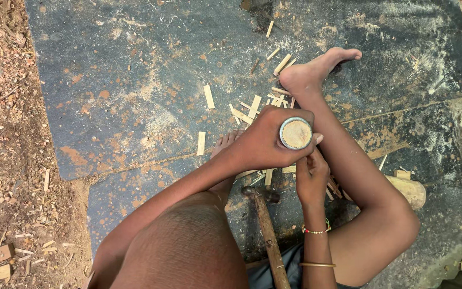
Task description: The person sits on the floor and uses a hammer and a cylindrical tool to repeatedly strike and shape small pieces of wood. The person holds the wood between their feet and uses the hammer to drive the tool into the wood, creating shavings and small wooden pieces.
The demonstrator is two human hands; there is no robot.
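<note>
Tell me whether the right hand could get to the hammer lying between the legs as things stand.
Probably yes. The right hand sits just beside the hammer, whose handle lies bare on the dark mat with nothing across it. The hand would first have to leave the round wooden piece, which the left hand grips.

The person has bare arms, bare legs and bare feet. The right wrist (315, 231) wears a thin bead band in red and green. A plain gold bangle (317, 264) sits higher up.

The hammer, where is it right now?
In the head view the hammer lies on the dark mat between the person's legs, its head just below the right hand.
</note>
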